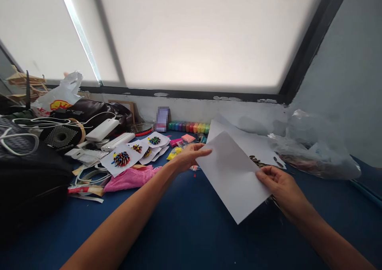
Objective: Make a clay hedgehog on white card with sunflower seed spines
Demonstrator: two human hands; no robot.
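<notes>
A blank white sheet of paper (231, 178) is held up in the air, tilted, between both hands. My left hand (191, 156) pinches its upper left edge between thumb and fingers. At the right edge my right hand (276, 180) grips the same sheet, thumb on top. Behind it, more white paper (241, 142) lies against the wall with small dark seed-like pieces (255, 159) on it. Past my left hand are packets of yellow clay (174, 153) and a pink packet (188, 138). A tiny red bit (195, 175) lies on the blue table.
Cards with colourful spiky figures (121, 158) lie left, beside a pink cloth (131, 178). Coloured clay blocks (189, 127) line the wall. A clear plastic bag (322, 154) sits right. A spool (61, 136), white boxes (103, 129) and a black bag (30, 174) crowd the left.
</notes>
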